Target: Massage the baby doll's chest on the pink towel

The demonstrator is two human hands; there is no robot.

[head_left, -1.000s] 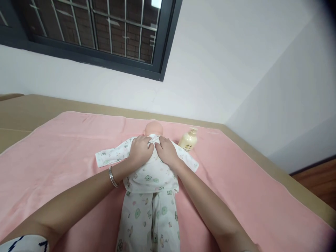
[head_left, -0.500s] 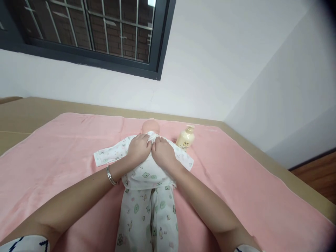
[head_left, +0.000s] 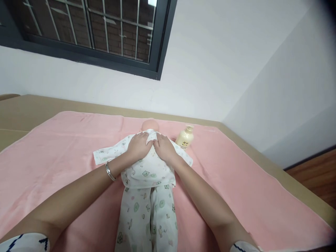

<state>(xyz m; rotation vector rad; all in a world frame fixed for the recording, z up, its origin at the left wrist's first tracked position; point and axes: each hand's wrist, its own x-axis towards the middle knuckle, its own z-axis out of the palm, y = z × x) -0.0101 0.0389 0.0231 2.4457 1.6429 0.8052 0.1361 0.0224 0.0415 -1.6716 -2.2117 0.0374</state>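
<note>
A baby doll (head_left: 150, 125) lies stretched out, its bald head towards the wall. It wears a white printed top (head_left: 148, 173) and matching trousers (head_left: 147, 217), sleeves spread to both sides. My left hand (head_left: 139, 145) rests flat on the upper left of the top, fingers extended towards the head. Mirroring it, my right hand (head_left: 165, 148) lies flat on the upper right. The thumbs nearly meet in the middle. Neither hand grips the fabric. The doll's face does not show.
A cream pump bottle (head_left: 185, 137) stands beside the doll's right-hand sleeve. Everything lies on a pink blanket (head_left: 231, 185) over a beige surface (head_left: 39, 105). Behind are a white wall (head_left: 196, 77) and a dark-framed barred window (head_left: 154, 75). Brown wood (head_left: 315, 175) shows at far right.
My fingers have spread out flatter, and the hands have moved slightly apart across the top. Fabric bunched near the neck now looks smoother.
</note>
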